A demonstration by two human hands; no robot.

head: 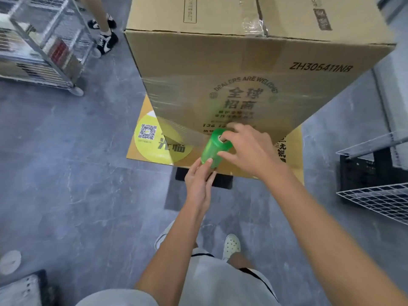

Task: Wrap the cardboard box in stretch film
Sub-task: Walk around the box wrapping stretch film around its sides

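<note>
I see the cardboard box (242, 69) filling twelve o'clock. Stretch film (185, 131) runs taut from its nine-o'clock corner to the green roll (213, 151) at centre. My right hand (249, 149) grips the roll's top, a finger in the core. My left hand (198, 182), at six o'clock, pinches its bottom end.

Grey tile floor (77, 184) w/ wheeled wire rack (44, 47) top L, black crate (357, 173) R, black base (203, 178) mid.
</note>
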